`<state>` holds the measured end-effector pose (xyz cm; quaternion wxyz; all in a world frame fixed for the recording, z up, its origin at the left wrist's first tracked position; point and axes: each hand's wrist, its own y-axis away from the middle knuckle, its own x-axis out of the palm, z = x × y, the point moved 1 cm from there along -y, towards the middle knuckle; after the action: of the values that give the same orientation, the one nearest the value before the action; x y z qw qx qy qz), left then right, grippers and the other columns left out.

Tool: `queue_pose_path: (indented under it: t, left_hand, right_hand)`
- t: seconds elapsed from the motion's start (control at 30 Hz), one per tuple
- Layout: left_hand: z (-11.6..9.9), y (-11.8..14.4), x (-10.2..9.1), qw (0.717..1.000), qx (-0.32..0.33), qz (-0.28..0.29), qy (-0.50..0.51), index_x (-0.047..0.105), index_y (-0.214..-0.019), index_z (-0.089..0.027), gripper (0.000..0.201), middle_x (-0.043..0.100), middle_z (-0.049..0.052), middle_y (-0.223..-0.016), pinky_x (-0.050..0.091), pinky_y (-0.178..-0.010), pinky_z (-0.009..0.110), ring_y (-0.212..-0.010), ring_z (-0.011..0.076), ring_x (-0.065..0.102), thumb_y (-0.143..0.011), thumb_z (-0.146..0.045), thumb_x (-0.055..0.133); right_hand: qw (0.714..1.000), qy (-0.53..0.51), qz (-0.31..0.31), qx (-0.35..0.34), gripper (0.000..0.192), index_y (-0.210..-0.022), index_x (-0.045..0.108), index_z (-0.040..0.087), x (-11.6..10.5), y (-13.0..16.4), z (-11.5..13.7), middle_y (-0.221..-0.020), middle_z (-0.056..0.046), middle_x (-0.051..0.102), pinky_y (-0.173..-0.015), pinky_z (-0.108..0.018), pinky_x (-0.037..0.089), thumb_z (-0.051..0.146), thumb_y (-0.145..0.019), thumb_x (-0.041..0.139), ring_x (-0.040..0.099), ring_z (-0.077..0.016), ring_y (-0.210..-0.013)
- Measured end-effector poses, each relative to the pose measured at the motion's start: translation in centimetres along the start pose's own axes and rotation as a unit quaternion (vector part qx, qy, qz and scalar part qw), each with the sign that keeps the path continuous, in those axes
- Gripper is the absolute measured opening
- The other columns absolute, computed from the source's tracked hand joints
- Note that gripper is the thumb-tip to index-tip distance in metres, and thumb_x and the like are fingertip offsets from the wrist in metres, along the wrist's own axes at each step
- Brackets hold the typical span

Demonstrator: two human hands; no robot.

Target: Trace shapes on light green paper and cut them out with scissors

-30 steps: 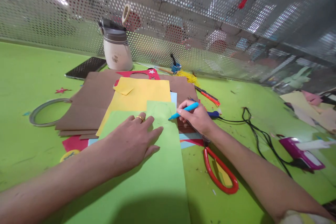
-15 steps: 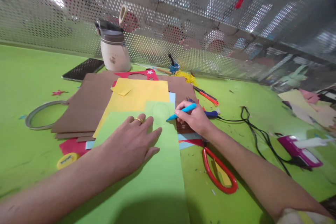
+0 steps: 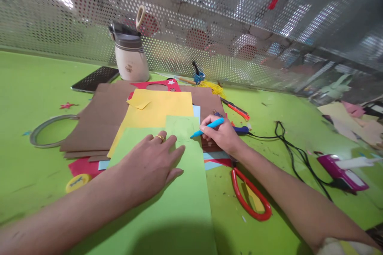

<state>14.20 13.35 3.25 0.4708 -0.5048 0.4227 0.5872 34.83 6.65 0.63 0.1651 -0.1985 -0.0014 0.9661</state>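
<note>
Counter crowded around the work area; brown paper stack lies beneath a yellow sheet, with a red cut-out at its far edge. Behind: white lidded container, dark phone beside it, small blue cup and yellow strands, all in front of a perforated metal screen. To the left, grey ring next to the stack, and yellow disc near the left forearm. To the right, red-handled scissors lie close to the right forearm, blades mostly hidden; a blue handle with black cord shows just beyond the wrist; magenta device farther off. Green paper lies in front of the person, overlapping the yellow sheet; matte, light green, near part in shadow, faint rounded outline near its far end. Left hand spread palm-down on it, gripping nothing, ring on one finger. Right hand grasps a blue pen between thumb and fingers, tip at the outline's right side; whether it touches cannot be told.
</note>
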Motion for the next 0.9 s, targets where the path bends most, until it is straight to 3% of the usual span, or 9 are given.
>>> queue_pose_path:
  t: [0.5,0.73,0.9]
  left_hand:
    - [0.1,0.0,0.1,1.000,0.010,-0.005,0.004,0.059,-0.113,-0.019,0.033,0.060,0.014,-0.100,0.048,-0.076,0.048,-0.099,0.0361,0.055,-0.089,-0.039,0.049]
    - [0.0,0.2,0.2,1.000,0.008,-0.003,0.005,0.059,-0.113,-0.019,0.033,0.060,0.014,-0.101,0.048,-0.076,0.048,-0.099,0.0366,0.055,-0.088,-0.039,0.049]
    - [0.0,0.1,0.1,1.000,0.011,-0.001,0.007,0.059,-0.114,-0.019,0.033,0.061,0.014,-0.101,0.048,-0.076,0.048,-0.099,0.0366,0.056,-0.088,-0.038,0.050]
  right_hand:
    - [1.000,0.027,-0.008,-0.001,0.014,-0.081,0.061,0.014,0.2,0.0,0.1,-0.061,0.007,0.057,-0.043,-0.019,0.046,0.024,-0.090,0.060,0.053,-0.0069,-0.045]
    - [0.996,0.029,-0.070,-0.049,0.014,-0.074,0.057,0.019,-0.5,0.1,0.9,-0.055,0.005,0.060,-0.049,-0.023,0.046,0.029,-0.084,0.061,0.057,-0.0114,-0.049]
    - [0.994,0.052,-0.071,-0.063,0.014,-0.071,0.057,0.020,-0.6,0.2,1.1,-0.055,0.004,0.059,-0.048,-0.024,0.045,0.027,-0.081,0.062,0.056,-0.0124,-0.049]
